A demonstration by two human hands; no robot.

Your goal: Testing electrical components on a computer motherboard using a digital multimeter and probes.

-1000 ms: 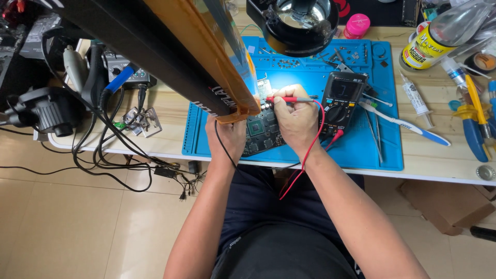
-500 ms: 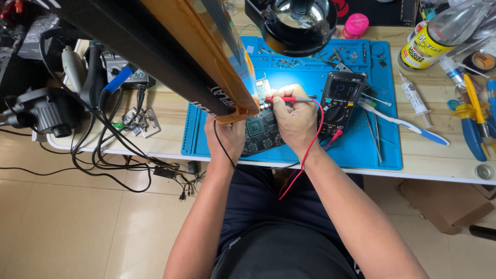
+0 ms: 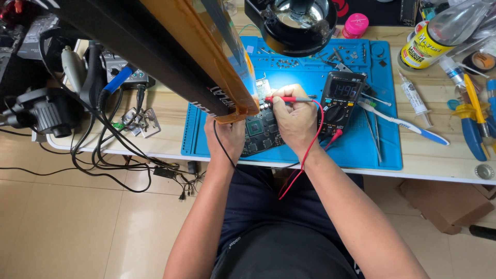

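Note:
My right hand (image 3: pixel 292 118) grips a red probe (image 3: pixel 285 98) held level, its tip at the upper left of a dark circuit board (image 3: pixel 261 133) lying on the blue mat (image 3: pixel 315 67). A red lead runs from the probe down past my wrist to a black multimeter (image 3: pixel 341 97) just right of the hand. My left hand (image 3: pixel 225 135) rests at the board's left edge, its fingers partly hidden under an orange and black slanted panel (image 3: pixel 170 51). A black lead crosses that wrist; I cannot see the fingers' grip.
A round magnifier lamp (image 3: pixel 295 19) hangs over the mat's top. Tweezers, a white and blue brush (image 3: pixel 403 124), syringes, blue pliers (image 3: pixel 473 129) and a yellow-labelled bottle (image 3: pixel 421 46) lie right. Cables and a soldering station crowd the left table end. The table's front edge is by my lap.

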